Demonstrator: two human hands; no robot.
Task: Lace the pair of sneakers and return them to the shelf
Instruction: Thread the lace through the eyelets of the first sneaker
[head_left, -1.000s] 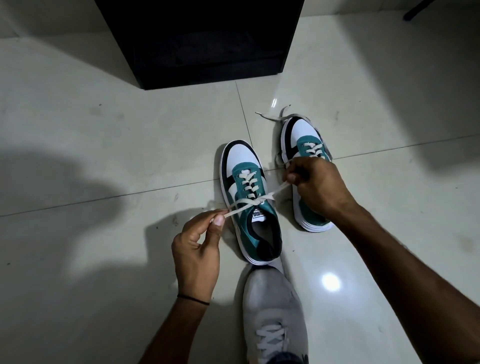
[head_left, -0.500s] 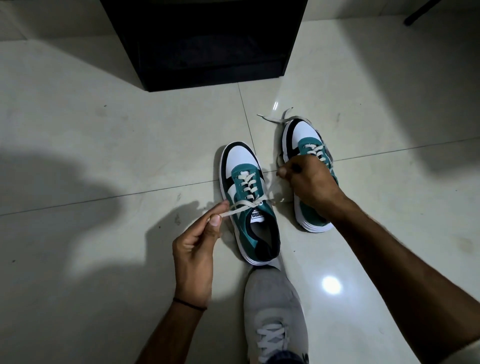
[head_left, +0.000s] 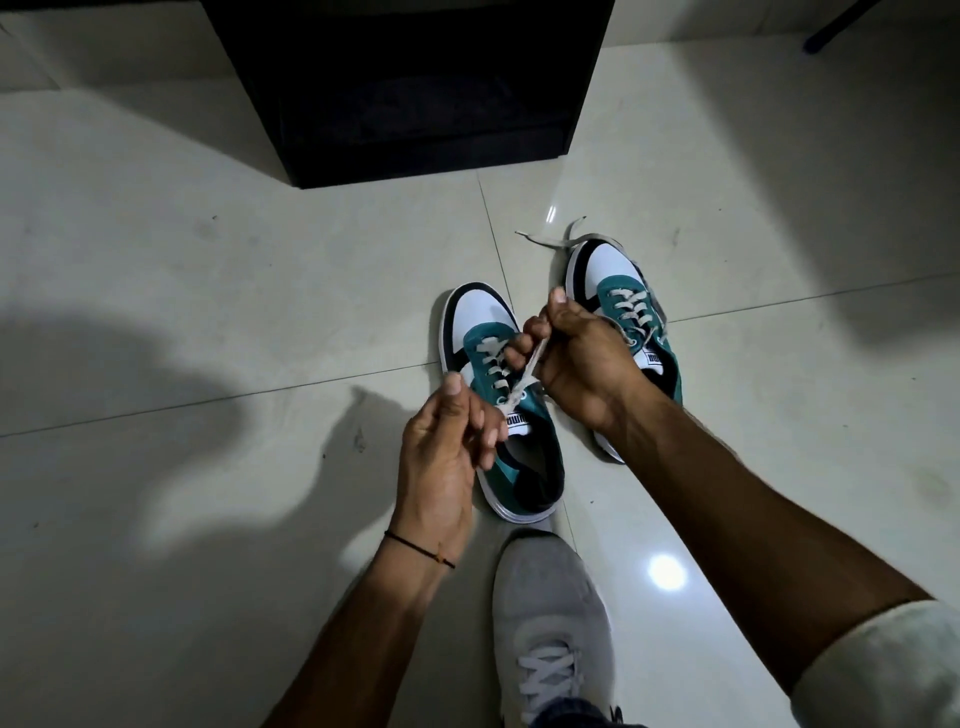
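The left hand (head_left: 441, 441) is pinched shut on one end of the lace (head_left: 524, 376), thumb against the fingers, just over the tongue of the left sneaker (head_left: 498, 415); this sneaker stands on the floor (head_left: 208, 312) near the middle of the tiles, toe pointing toward the dark shelf (head_left: 405, 88) at the far edge. The right hand (head_left: 582, 358) is closed on the other end of the same lace, which runs taut from the top eyelets up into its fingers; the two ends seem to cross between the hands, so a first knot is probably being formed. The right sneaker (head_left: 628, 322) sits just beside, partly behind that hand, with loose lace ends (head_left: 550, 240) trailing off its toe onto the floor; whether it is fully laced I cannot tell.

Risks, as I judge them: the sneaker is light and nothing pins it down, so a hard pull could tip or drag it; a slack crossing would let the knot slip once released; an uneven pull would leave one end too short to tie; the right wrist could knock the sneaker under it; the trailing ends could snag when the pair is carried to the shelf; the person's own grey shoe (head_left: 550, 623) is close behind the heel and could nudge it.
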